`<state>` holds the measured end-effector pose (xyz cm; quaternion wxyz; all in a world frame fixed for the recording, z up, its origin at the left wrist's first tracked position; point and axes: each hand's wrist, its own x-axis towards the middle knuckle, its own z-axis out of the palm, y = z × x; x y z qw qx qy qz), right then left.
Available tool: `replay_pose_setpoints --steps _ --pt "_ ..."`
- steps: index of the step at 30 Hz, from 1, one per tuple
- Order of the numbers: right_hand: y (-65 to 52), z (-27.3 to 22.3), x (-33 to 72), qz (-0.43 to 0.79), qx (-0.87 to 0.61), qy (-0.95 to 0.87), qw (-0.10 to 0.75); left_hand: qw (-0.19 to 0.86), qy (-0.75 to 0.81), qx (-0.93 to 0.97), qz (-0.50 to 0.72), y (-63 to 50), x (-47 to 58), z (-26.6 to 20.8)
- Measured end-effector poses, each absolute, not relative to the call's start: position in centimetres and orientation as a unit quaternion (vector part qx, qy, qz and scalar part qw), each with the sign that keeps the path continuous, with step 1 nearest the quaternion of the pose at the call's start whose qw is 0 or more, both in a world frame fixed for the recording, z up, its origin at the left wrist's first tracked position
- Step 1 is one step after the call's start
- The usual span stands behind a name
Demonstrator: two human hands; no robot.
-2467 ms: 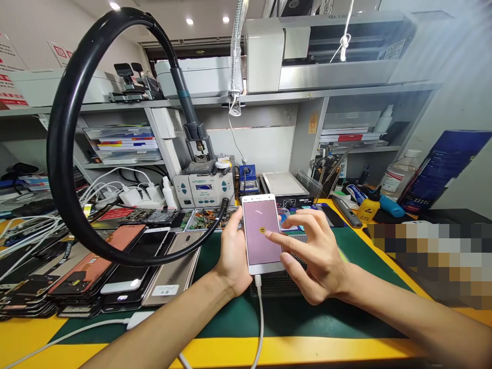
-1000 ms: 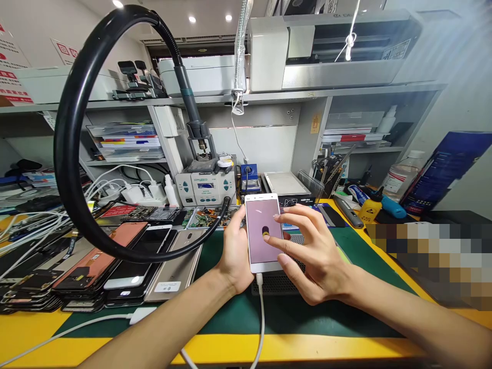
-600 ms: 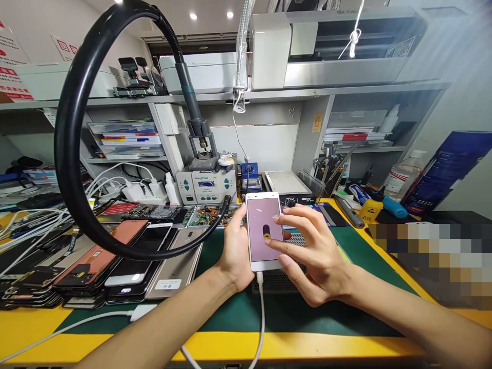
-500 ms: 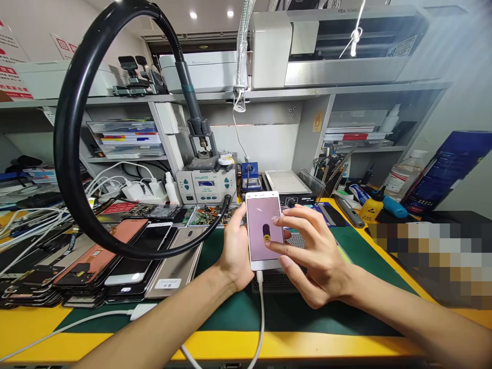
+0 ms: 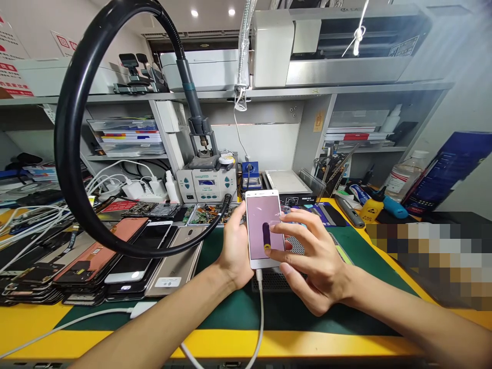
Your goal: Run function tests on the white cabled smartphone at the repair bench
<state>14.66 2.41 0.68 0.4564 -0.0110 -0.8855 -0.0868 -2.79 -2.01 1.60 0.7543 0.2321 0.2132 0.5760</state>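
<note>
A white smartphone (image 5: 254,220) stands tilted up over the green mat, its screen lit pale purple with a dark vertical shape and a yellow spot near the bottom. My left hand (image 5: 235,248) is closed around its left side, thumb along the edge. Fingers spread, my right hand (image 5: 317,256) is in front of the right half of the screen, with a fingertip at the yellow spot. A white charging cable (image 5: 262,302) is plugged into the phone's bottom edge and runs down over the table's front. Behind the phone and right hand, a perforated metal plate (image 5: 295,245) is partly hidden.
Stacked phones and phone parts (image 5: 103,251) fill the left side. A thick black hose (image 5: 67,133) loops above them from a soldering station (image 5: 207,183). At the right are a yellow bottle (image 5: 372,207), a clear bottle (image 5: 402,174) and tools. Green mat (image 5: 226,315) lies in front.
My right fingertip has slid slightly down the screen, and the dark shape on it has grown longer. The left hand keeps its hold on the phone.
</note>
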Motion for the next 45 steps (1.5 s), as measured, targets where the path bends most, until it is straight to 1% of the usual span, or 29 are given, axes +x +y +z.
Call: replay_pose_setpoints --steps 32,45 --pt "2.12 1.06 14.51 -0.081 0.019 -0.891 0.447 0.749 0.228 0.206 0.587 -2.04 -3.00 2.14" --pt "2.29 1.12 14.68 -0.090 0.019 -0.885 0.457 0.769 0.188 0.212 0.573 -1.82 -3.32 1.97"
